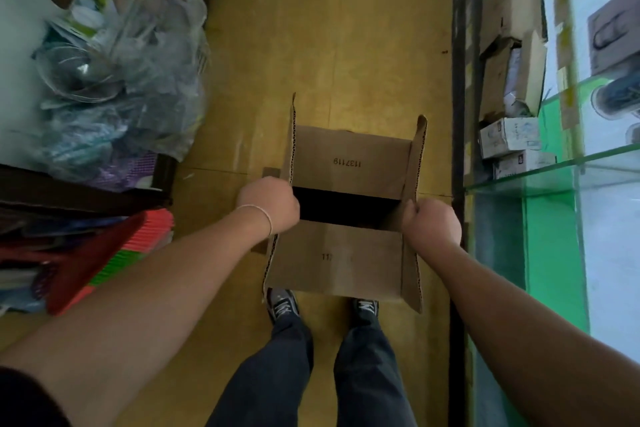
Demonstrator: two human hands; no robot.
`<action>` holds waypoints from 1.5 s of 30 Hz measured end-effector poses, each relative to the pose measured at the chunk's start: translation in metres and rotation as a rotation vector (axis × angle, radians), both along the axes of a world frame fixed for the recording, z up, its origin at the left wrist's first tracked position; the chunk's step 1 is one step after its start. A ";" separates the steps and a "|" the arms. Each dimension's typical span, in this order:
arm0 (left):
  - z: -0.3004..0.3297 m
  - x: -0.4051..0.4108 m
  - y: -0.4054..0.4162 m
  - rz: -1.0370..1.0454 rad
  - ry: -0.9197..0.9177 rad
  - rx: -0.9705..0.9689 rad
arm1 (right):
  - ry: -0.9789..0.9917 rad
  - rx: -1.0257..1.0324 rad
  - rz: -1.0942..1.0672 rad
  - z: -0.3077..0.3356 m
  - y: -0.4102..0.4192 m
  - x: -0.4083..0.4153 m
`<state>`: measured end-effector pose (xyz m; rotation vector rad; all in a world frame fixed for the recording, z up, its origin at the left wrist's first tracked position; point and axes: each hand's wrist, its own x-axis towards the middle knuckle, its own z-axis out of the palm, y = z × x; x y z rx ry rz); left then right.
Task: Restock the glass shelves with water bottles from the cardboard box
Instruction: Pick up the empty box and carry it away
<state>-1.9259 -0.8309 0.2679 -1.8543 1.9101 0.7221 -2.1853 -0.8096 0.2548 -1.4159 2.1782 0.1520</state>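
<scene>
Underfoot, yellow floor (346, 45) between cluttered bags (131, 80) and glass shelves (554, 166).

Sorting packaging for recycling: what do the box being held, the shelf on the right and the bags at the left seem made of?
Box: brown corrugated cardboard, matt; fluting shows along the flap edges. Shelf: clear glass, glossy, with a green-tinted edge. Bags: thin clear plastic film, probably; crinkled and shiny.

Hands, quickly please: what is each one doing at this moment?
Left hand: closed, its grip on the left side flap of the cardboard box.
Right hand: closed, its grip on the right side flap.
</scene>
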 end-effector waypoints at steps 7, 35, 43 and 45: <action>0.095 0.014 0.000 0.025 -0.058 -0.107 | 0.032 -0.082 0.075 0.086 -0.014 0.020; 0.562 0.011 -0.017 0.212 -0.369 -0.782 | -0.023 -0.707 0.460 0.574 -0.111 -0.009; 0.668 0.014 0.006 0.260 -0.458 -0.878 | 0.039 -0.827 0.577 0.679 -0.108 0.001; 0.692 0.022 0.010 0.273 -0.468 -0.930 | 0.061 -0.864 0.602 0.699 -0.106 0.007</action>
